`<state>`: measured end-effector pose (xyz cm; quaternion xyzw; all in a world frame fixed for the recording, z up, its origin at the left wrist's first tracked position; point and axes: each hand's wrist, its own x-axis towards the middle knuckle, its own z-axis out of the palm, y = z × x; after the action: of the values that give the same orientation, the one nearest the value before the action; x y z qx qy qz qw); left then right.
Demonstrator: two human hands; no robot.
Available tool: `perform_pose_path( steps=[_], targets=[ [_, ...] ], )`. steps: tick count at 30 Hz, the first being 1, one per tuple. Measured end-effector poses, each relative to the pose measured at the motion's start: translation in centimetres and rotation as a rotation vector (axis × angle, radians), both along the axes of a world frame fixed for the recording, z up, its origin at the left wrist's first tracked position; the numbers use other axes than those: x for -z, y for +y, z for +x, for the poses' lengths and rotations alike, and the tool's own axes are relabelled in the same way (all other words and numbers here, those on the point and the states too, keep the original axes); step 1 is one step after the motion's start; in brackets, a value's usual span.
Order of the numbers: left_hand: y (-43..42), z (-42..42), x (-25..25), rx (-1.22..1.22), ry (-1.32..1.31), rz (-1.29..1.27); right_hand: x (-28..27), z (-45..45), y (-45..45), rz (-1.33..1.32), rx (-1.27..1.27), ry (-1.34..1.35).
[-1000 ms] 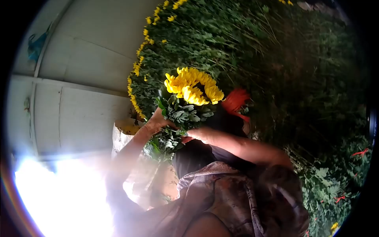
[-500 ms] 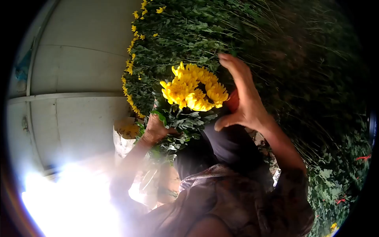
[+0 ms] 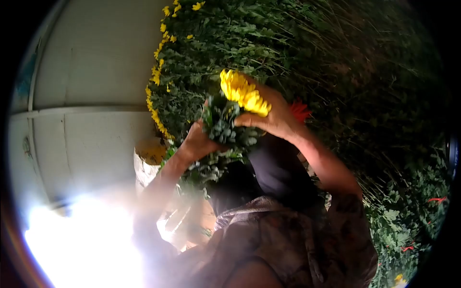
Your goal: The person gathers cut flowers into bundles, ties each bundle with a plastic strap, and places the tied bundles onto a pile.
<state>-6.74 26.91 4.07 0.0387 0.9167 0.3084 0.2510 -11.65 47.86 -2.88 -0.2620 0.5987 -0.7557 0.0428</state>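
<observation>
A bunch of yellow chrysanthemums (image 3: 242, 94) is held up in front of my body, its blooms tilted toward the right. My left hand (image 3: 196, 143) is closed around its leafy stems below the flower heads; leaves hide some of those fingers. Against the right side of the blooms, my right hand (image 3: 274, 114) cups the heads. Its thumb lies across the leaves just under the petals, while the other fingers go behind the flowers, partly out of sight.
Many cut chrysanthemum stems (image 3: 269, 43) lie in a broad pile ahead and to the right, yellow heads along its left edge. Bundles with red ties (image 3: 437, 199) lie at lower right. A pale panelled wall (image 3: 96, 81) is left, near a whitish container (image 3: 146, 168). Glare covers the lower left.
My right hand has moved left from beside the bunch and closed around the flower heads. The blooms have tipped to the right, and something red now shows behind my right wrist.
</observation>
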Motion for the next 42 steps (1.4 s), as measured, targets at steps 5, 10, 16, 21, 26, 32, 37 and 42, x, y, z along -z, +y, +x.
perform_pose_path(
  steps=[5, 10, 16, 21, 26, 32, 37, 42],
  targets=[
    [-0.1, -0.6, 1.9, 0.013, 0.134, -0.046, -8.0, 0.7, 2.0, 0.533, 0.432, 0.681],
    [-2.6, -0.8, 2.7, 0.160, 0.126, 0.053, -6.3, 0.6, -2.6, 1.149, 0.034, 1.192],
    [-9.8, 1.6, -0.3, -0.237, -0.300, 0.370, -6.5, 0.0, -2.7, 1.065, -0.011, 1.058],
    [-0.7, 10.2, 1.3, -0.058, 0.478, -0.502, -5.8, -0.4, -2.5, 1.074, -0.048, 1.058],
    [0.0, 9.0, 4.2, -0.236, 0.512, -0.509, -5.9, -1.7, -3.4, 1.103, -0.091, 1.084],
    [-1.1, 9.3, 5.1, -0.216, 0.618, -0.426, -7.2, 3.8, -4.5, 0.843, 0.002, 1.170],
    [-2.2, 8.7, 3.7, -0.323, 0.339, -0.352, -5.3, 13.7, -4.9, 0.378, -0.246, 0.966],
    [-9.0, 10.6, 3.4, -0.421, 0.062, 0.618, -4.1, 13.3, -2.9, 0.258, -0.311, 0.065]
  ],
)
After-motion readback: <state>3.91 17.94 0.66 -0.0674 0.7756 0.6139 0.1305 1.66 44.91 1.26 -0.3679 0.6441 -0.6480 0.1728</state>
